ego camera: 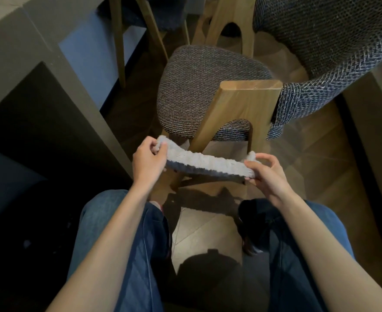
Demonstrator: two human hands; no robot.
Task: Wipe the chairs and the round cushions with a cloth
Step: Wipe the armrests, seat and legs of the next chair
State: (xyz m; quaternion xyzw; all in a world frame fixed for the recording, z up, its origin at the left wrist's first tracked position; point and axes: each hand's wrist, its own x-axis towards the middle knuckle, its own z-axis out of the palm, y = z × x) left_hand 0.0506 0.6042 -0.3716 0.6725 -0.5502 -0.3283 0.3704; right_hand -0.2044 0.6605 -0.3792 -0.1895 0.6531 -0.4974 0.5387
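A grey fuzzy cloth (204,164) is stretched flat between my two hands, just in front of a wooden chair (245,102). My left hand (148,159) pinches its left end and my right hand (267,171) pinches its right end. The chair's round woven cushion (199,86) lies beyond the cloth, dark and speckled. Its curved backrest (334,52), in blue-grey woven fabric, wraps round on the right. The cloth hangs in the air above the chair's lower wooden legs and touches nothing else.
A dark table or counter (27,70) runs along the left. A second wooden chair (154,23) stands behind the first. Another dark surface (379,122) borders the right. My jeans-clad legs (126,255) and the wooden floor (205,226) fill the bottom.
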